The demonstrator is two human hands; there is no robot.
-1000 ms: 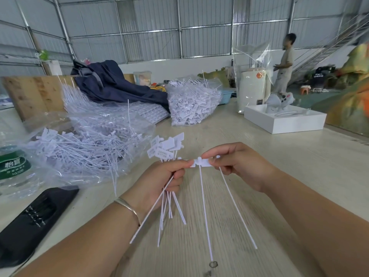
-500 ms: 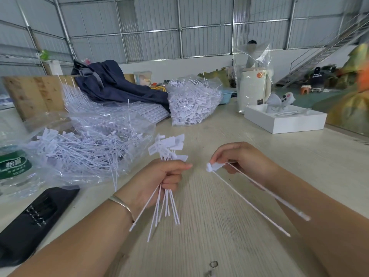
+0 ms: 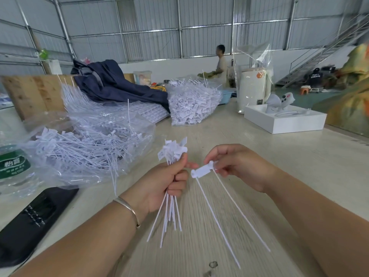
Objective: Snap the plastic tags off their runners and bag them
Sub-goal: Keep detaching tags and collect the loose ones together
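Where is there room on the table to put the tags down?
Bare table lies between the hands and the white box, and right of the right hand. The left is crowded: open bag of tags, water bottle, black case.

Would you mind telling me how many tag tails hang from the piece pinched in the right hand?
2. Both hang from the tag piece that the right hand pinches: the left tail and the right tail, slanting down over the table. None looks hidden.
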